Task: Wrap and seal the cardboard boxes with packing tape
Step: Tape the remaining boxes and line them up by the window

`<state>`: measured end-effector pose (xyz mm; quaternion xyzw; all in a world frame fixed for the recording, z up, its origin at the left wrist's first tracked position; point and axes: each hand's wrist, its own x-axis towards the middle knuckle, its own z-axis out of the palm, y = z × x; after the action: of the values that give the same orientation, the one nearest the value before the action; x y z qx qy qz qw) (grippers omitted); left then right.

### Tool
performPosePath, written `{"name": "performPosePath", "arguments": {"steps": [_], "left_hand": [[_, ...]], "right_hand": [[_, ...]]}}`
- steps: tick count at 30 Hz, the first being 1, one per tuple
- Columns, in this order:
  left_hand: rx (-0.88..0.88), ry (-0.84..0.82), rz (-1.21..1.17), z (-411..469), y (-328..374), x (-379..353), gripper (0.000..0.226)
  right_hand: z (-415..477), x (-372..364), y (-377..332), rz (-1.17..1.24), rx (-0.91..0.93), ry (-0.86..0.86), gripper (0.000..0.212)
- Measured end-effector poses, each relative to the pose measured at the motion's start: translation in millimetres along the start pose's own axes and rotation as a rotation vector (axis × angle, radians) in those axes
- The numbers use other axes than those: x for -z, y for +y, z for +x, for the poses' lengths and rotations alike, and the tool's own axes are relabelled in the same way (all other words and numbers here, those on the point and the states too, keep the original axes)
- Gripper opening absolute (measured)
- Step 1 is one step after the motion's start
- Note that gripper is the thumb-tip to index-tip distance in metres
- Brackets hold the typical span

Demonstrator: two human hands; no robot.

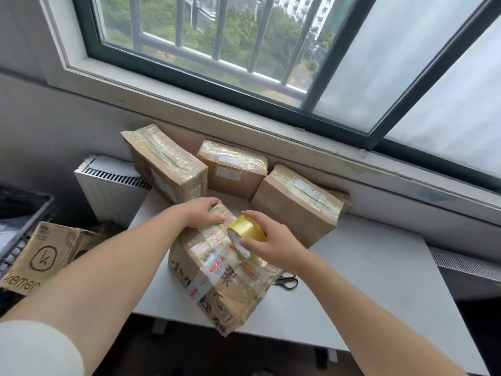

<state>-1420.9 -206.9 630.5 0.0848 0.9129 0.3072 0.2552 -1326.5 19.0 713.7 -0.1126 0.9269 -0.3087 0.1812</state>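
A white table stands under the window. Along its far edge three taped cardboard boxes lean: the left box, the middle box and the right box. The printed box lies at the near edge, one corner overhanging it. The left hand presses flat, fingers fairly straight, on that box's far end. The right hand grips the yellow tape roll on the box's top. Black scissors lie just beside the box's right side.
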Motion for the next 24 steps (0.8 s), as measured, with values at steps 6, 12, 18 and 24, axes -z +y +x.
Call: {"name": "performPosePath", "arguments": {"steps": [6,12,18,24], "left_hand": [[0.120,0.112,-0.010,-5,4,-10,0.076],[0.410,0.369,0.215,-14,31,-23,0.081],[0.529,0.636,-0.037,-64,79,-75,0.031],[0.334,0.444,0.039,-115,117,-134,0.059]], "right_hand": [[2,3,31,0.064,-0.013,-0.093,0.062],[9,9,51,0.202,0.002,-0.198,0.071],[12,2,65,0.377,0.008,-0.283,0.079],[13,13,73,0.425,0.091,-0.243,0.069]]}}
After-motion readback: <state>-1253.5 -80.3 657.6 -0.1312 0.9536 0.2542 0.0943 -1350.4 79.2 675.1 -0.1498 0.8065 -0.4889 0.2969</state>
